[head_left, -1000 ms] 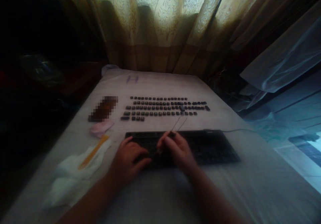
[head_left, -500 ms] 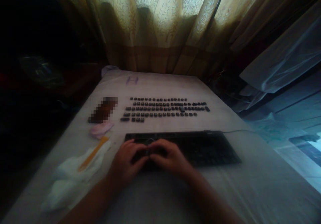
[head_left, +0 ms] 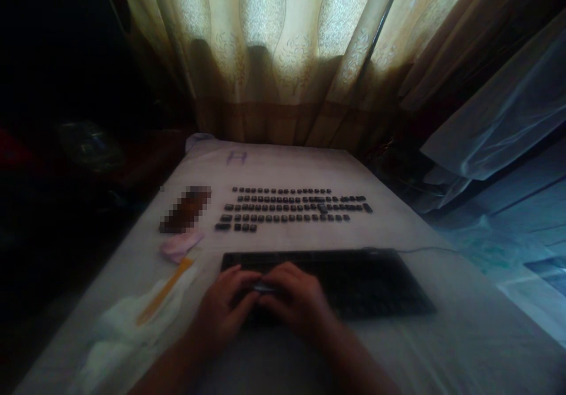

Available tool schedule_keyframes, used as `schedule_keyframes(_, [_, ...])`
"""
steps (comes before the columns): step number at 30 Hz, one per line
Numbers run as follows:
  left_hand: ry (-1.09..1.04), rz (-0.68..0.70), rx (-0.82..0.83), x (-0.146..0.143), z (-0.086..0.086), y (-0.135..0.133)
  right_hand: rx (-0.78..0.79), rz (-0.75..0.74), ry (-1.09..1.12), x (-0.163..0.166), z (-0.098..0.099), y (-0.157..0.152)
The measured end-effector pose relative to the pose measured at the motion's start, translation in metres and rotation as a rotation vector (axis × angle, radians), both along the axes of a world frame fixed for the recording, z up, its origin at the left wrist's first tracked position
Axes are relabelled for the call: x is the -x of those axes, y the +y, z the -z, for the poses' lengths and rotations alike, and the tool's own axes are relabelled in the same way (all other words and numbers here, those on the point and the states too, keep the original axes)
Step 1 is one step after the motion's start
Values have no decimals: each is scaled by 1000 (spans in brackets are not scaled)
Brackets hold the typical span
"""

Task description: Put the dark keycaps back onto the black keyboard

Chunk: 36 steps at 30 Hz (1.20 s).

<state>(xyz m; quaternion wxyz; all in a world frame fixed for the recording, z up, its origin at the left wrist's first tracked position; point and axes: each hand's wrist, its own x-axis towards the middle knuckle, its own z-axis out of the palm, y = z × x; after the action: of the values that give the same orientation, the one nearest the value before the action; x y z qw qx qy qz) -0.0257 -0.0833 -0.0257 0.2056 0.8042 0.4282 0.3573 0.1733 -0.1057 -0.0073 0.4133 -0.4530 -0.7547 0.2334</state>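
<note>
A black keyboard (head_left: 367, 280) lies on the cloth-covered table, and its surface is too dark to make out in detail. Over its left part, my left hand (head_left: 225, 300) and my right hand (head_left: 296, 298) meet with curled fingers. Between their fingertips is a small piece with a pale, shiny edge (head_left: 264, 287); both hands pinch it, and its kind is mostly hidden. Beyond the keyboard, black keycaps (head_left: 283, 207) lie in several rows, with a long one at the left of the nearest row.
To the left lie a crumpled white cloth (head_left: 115, 324), an orange-yellow stick-like tool (head_left: 163, 292), a pink cloth (head_left: 179, 244) and a pixelated brown item (head_left: 188, 209). The keyboard's cable (head_left: 428, 249) runs off right. A patterned curtain (head_left: 292, 59) hangs behind the table.
The view has tilted up slightly, so everything sits lower. My hands stay together over the keyboard's left part, and the pale edge between the fingers shows more plainly.
</note>
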Motion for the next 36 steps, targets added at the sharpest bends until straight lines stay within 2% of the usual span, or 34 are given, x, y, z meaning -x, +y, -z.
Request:
schedule_keyframes(7, [-4,45,3,4,8,2,4,41,-37,5,0,3])
schedule_keyframes(14, [-176,25,26,1,-2,6,23,-31,21,7,2,7])
schedule_keyframes(17, [-157,19,-51,3,-3,9,68,-61,66,9,-2,8])
schedule_keyframes(22, [21,58,-390,9,0,15,307,-6,-15,12,-12,12])
schedule_keyframes(27, [118,141,-549,10,-6,17,635,-66,-39,11,-23,21])
schedule_keyframes(36, [101,87,-718,9,-17,17,793,6,25,12,-21,32])
